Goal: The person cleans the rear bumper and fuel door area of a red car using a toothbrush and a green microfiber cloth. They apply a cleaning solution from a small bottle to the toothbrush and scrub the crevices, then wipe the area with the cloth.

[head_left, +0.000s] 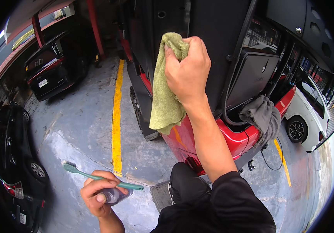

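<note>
My right hand point(189, 70) grips a bunched yellow-green cloth point(163, 103) high up, in front of the dark inner panel point(171, 19) of a red vehicle's open rear. The cloth's loose end hangs down; whether its top presses on the panel I cannot tell. Low on the left, my left hand point(99, 193) is closed round a small clear bottle point(116, 197). A green toothbrush-like brush point(130, 186) is held across the same fingers, its bristled head pointing left.
A grey cloth point(263, 116) drapes over the red bumper point(235, 138) at right. Black cars point(52, 73) stand at left, a white car point(308, 112) at right. A yellow line point(117, 116) crosses the floor. My shoe is on a grey step point(161, 196).
</note>
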Demonstrator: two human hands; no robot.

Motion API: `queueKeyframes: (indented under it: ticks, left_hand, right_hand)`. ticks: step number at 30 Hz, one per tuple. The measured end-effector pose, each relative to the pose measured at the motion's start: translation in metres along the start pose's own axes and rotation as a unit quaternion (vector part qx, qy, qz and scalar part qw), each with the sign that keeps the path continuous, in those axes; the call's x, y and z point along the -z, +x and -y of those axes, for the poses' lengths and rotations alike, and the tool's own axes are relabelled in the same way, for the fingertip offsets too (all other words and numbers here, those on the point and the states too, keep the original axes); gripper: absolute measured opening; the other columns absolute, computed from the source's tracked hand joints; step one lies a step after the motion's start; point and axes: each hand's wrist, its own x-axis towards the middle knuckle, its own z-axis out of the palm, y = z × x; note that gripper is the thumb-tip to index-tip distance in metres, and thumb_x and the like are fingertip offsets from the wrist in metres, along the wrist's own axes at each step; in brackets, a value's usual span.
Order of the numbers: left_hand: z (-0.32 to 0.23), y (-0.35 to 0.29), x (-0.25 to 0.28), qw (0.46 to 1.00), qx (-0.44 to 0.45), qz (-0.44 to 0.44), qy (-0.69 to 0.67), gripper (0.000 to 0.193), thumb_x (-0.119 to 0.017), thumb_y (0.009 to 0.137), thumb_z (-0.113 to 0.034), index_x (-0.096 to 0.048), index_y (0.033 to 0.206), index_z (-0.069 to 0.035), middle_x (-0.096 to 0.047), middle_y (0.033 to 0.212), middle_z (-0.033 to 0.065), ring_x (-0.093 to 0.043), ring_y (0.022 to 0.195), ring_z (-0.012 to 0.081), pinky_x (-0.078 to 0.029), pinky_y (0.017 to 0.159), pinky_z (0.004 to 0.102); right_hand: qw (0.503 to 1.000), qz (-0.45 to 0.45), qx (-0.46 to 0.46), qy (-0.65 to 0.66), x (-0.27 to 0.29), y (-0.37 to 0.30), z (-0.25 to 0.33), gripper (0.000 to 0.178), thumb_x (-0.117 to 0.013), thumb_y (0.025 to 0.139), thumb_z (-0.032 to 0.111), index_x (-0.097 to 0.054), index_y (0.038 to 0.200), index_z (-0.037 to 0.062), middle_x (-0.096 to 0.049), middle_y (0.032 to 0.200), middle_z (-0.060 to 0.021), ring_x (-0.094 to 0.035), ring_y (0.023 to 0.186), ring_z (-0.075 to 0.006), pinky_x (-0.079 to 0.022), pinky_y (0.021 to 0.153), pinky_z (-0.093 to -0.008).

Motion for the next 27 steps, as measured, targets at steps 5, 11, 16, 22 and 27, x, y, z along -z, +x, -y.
queueKeyframes:
  ticks: [5,11,16,22,27]
  left_hand:
    - [-0.006,-0.006,-0.004,1.0,0.022,0.01,-0.017,0.058,-0.057,0.097,-0.047,-0.07,0.093,0.009,-0.065,0.089,0.023,-0.071,0.061,0.0294,-0.059,0.064,0.0359]
    - [-0.01,-0.023,-0.001,0.999,0.031,0.008,0.005,0.054,-0.057,0.094,-0.043,-0.07,0.091,0.01,-0.066,0.084,0.0237,-0.069,0.058,0.0284,-0.056,0.064,0.036]
    - [-0.007,-0.039,0.015,0.997,-0.04,0.06,-0.012,0.044,-0.05,0.099,-0.029,-0.062,0.101,0.013,-0.056,0.093,0.0258,-0.067,0.054,0.0318,-0.057,0.055,0.0368]
    - [-0.024,-0.043,0.007,1.0,-0.003,0.007,0.01,0.051,-0.055,0.097,-0.039,-0.067,0.095,0.011,-0.062,0.085,0.0247,-0.068,0.057,0.0296,-0.057,0.06,0.0365]
    - [-0.02,-0.044,0.005,0.999,0.021,-0.035,0.003,0.056,-0.06,0.096,-0.045,-0.07,0.093,0.01,-0.066,0.081,0.0243,-0.068,0.059,0.0293,-0.057,0.062,0.0362]
  right_hand:
    - [0.998,0.052,-0.032,-0.004,0.005,0.014,0.012,0.032,-0.073,0.087,0.019,-0.055,0.104,-0.0029,-0.064,0.098,-0.0235,-0.066,0.085,-0.0447,-0.054,0.074,-0.0501]
    - [0.85,0.339,-0.397,0.075,0.067,-0.101,-0.004,0.031,-0.064,0.1,0.026,-0.063,0.107,-0.0039,-0.073,0.098,-0.0181,-0.074,0.088,-0.0293,-0.057,0.081,-0.0397]
    - [0.714,0.066,-0.53,0.452,0.099,-0.112,0.024,0.024,-0.063,0.103,0.019,-0.06,0.118,0.0005,-0.07,0.105,-0.0059,-0.068,0.092,-0.011,-0.056,0.084,-0.0286]
    - [0.985,0.031,0.007,0.169,0.002,-0.015,0.014,0.047,-0.074,0.09,0.024,-0.06,0.13,0.0032,-0.067,0.121,-0.0159,-0.059,0.119,-0.035,-0.042,0.103,-0.046]
    - [0.972,-0.006,0.234,-0.026,-0.03,0.017,0.001,0.062,-0.074,0.085,0.026,-0.056,0.141,0.0089,-0.053,0.15,-0.0114,-0.043,0.143,-0.0307,-0.026,0.116,-0.0501]
